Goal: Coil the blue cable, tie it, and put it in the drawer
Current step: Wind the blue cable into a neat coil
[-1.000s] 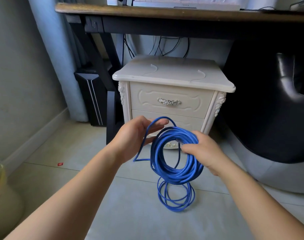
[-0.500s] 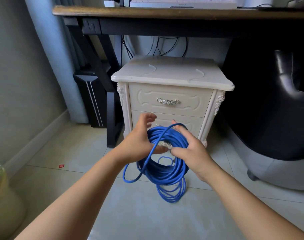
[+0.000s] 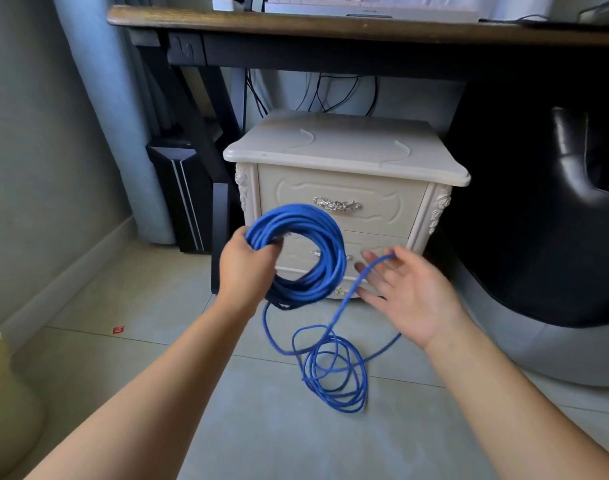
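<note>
The left hand [image 3: 246, 268] is at the centre of the frame, in front of a cream nightstand [image 3: 348, 147]; its fingers are curled tight round the left side of the coiled part of the blue cable [image 3: 332, 251], clamping the bundled turns together; the coil hangs from that grip as an upright ring, overlapping the nightstand's front. The right hand [image 3: 410, 299] is just right of the coil and apart from it, palm turned up and toward the coil, fingers straight and spread, somewhat blurred; a single strand of the cable lies across its fingertips without being pinched. From there the strand drops down and left to the loose loops [image 3: 334, 375] lying on the tiled floor [image 3: 261, 434] in the lower centre; another strand falls from the bottom of the coil to the same loops. Behind the coil the top drawer [image 3: 382, 206] is closed, its ornate metal handle [image 3: 336, 204] showing just above the ring; the lower drawer [image 3: 376, 245] is closed too, its handle partly hidden by the cable. A dark wooden desk [image 3: 331, 27] spans the top of the frame; a black computer tower [image 3: 182, 195] stands left of the nightstand; a black leather chair [image 3: 556, 220] fills the right side; a small red scrap [image 3: 118, 329] lies on the floor at left.
</note>
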Tool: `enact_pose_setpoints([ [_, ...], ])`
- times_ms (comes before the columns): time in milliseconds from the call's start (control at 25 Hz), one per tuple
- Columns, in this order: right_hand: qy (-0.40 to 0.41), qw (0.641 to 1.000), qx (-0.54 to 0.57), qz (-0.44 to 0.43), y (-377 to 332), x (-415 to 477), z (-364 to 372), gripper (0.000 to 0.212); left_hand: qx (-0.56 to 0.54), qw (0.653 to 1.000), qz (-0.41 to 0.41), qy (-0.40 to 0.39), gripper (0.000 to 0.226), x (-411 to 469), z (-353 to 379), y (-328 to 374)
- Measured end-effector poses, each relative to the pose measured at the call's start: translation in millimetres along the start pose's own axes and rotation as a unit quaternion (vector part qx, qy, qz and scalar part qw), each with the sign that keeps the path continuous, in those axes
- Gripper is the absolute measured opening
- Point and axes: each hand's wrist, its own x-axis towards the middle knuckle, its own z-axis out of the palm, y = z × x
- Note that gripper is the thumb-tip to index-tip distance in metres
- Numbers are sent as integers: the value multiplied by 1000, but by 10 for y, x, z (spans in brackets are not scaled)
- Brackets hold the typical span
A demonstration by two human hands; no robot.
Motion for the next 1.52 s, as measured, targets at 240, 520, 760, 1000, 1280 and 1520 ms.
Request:
enact_pose_setpoints([
  [240, 126, 901, -413, -48, 84, 41, -150, 26, -85, 996, 1, -2, 10, 26, -157, 86],
  [520, -108, 892, -387, -207, 185, -36, 141, 112, -149, 983, -3, -103, 17, -169, 60, 134],
  [760, -59, 978, -152, -133, 304, -75, 204, 51, -234, 966, -79, -79, 18, -303, 193, 96],
  [1000, 7, 949, -256, -185, 169, -126, 163, 48, -232, 964, -75, -107, 23, -367, 250, 78],
  [1280, 31, 905, -360, -224, 77, -150, 125, 46, -188, 976, -11, -111, 17, -366, 246, 174],
  [1520, 48, 944, -238, -225, 256, -60, 139, 46, -210, 969, -42, -126, 20, -434, 247, 139],
])
